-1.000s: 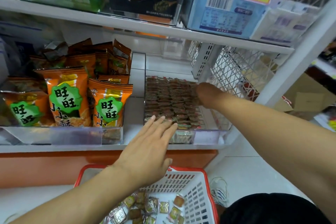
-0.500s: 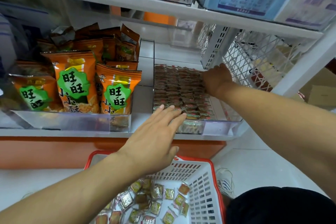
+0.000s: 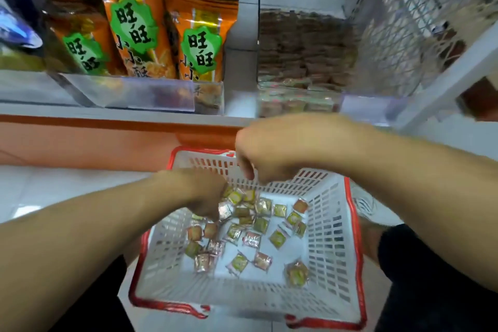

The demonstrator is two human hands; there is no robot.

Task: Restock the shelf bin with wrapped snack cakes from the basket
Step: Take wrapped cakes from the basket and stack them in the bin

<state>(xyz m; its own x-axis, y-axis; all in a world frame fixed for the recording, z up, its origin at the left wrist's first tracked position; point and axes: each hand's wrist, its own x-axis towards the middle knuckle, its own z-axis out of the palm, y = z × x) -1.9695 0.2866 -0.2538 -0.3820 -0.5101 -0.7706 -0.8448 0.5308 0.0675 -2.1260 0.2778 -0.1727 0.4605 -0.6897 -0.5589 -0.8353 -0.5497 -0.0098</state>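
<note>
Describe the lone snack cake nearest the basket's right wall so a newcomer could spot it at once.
Start at the red-rimmed white basket on the floor below the shelf. Most snack cakes cluster near the left hand. The lone cake lies in the near right part of the basket, apart from the rest, close to the slotted wall.
</note>
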